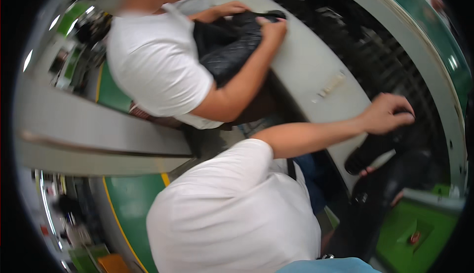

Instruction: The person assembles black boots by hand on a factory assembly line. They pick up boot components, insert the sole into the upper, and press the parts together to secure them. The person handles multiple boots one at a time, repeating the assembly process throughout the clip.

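My left hand point(387, 116) reaches across on a bare forearm, its fingers curled against dark material; what they hold, if anything, is lost in the black. Below it lies a dark, glossy leather-like piece point(380, 189) with a small silver detail, its kind unclear. My right hand point(366, 172) is mostly hidden by this piece. A few of its fingertips show at the edges, wrapped round it. Beside its upper end is another black, rounded part point(363, 154); whether the two are joined I cannot tell.
A co-worker in a white shirt point(153, 65) holds a black textured item point(232, 50) at the upper left. A pale worktop point(306, 60) runs alongside a dark slatted conveyor point(365, 41). A small clear-and-beige object point(332, 85) lies on the worktop. A green bin point(419, 223) stands lower right.
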Demonstrator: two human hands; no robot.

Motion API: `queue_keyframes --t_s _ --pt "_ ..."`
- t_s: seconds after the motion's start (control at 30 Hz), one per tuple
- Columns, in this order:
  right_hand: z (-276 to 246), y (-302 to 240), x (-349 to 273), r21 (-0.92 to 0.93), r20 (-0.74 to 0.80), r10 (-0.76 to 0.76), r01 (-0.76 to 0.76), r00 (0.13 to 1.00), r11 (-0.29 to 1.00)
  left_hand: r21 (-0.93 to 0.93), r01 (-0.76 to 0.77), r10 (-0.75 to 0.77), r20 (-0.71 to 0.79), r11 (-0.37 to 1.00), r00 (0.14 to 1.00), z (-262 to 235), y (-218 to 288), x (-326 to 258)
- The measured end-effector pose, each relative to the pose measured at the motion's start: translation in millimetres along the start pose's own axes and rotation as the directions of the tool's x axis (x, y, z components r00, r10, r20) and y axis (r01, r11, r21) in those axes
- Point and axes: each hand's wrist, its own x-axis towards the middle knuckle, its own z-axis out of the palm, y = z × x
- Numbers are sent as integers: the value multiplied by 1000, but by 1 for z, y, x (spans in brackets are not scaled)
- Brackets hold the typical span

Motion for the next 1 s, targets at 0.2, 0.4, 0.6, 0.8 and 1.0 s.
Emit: queue_keyframes --t_s 0.2,0.4,0.6,0.8,1.0 --pt "98 66 9 -27 -138 -248 246 959 969 -374 245 -174 215 894 961 -7 23 -7" --pt "123 99 32 -177 -342 -198 144 919 974 -305 268 -167 319 914 933 -32 35 -16" --pt "123 105 31 -341 -321 -199 83 926 936 -186 160 -85 355 970 931 -35 52 -31" --pt "121 105 27 -442 -331 -229 64 916 895 -229 176 -86 357 957 930 -32 55 -35" --pt "117 105 24 -541 -378 -268 23 886 841 -214 168 -82 359 962 930 -30 60 -37"
